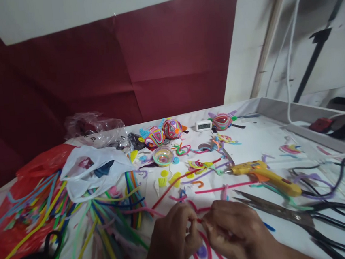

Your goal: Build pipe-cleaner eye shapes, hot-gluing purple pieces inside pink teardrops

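Pink-red pipe cleaners [205, 246] bent into loops lie at the bottom centre, under and between my hands. My left hand [178, 235] pinches a pink-red strand between thumb and fingers. Close beside it, my right hand [231, 229] is closed on the same pink-red piece, the fingertips of both hands almost touching. A purple round piece [201, 251] shows below the fingers. Just beyond my hands, a straight pink pipe cleaner [223, 188] and a red one [166, 193] lie on the white table.
Large black-handled scissors [290, 216] and a yellow glue gun [265, 173] with its cord lie right. Pipe cleaners [103, 234], a white bag [94, 169] and a red bag [41, 162] crowd the left. Decorated balls [172, 128] and a small clock [203, 125] stand behind.
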`<action>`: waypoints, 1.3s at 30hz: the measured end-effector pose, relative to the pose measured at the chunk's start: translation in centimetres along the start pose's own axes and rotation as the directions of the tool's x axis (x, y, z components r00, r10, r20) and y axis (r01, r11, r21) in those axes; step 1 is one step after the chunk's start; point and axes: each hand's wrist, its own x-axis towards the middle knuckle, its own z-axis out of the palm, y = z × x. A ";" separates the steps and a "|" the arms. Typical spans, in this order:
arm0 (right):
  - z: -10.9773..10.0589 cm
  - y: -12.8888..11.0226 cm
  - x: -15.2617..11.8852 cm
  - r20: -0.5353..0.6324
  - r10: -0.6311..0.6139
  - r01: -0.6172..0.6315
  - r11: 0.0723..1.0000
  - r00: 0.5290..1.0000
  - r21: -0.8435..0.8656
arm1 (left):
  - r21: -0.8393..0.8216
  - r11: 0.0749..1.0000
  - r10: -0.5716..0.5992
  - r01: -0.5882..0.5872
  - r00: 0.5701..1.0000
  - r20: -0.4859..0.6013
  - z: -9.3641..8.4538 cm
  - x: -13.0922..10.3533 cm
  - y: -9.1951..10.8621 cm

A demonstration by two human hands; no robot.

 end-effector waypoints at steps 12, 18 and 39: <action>-0.7 0.3 0.3 0.085 0.414 -0.422 0.873 0.906 0.245 | -0.628 0.558 -0.482 0.542 0.828 0.287 0.5 0.2 -0.6; -0.5 0.6 0.2 0.141 0.504 -0.520 0.791 0.852 0.322 | -0.641 0.511 -0.520 0.572 0.800 0.299 0.4 0.5 -0.1; -1.2 0.5 0.5 -0.021 0.112 -0.112 0.993 0.993 0.021 | -0.185 0.962 -0.208 0.202 0.978 -0.009 -0.1 0.4 -0.3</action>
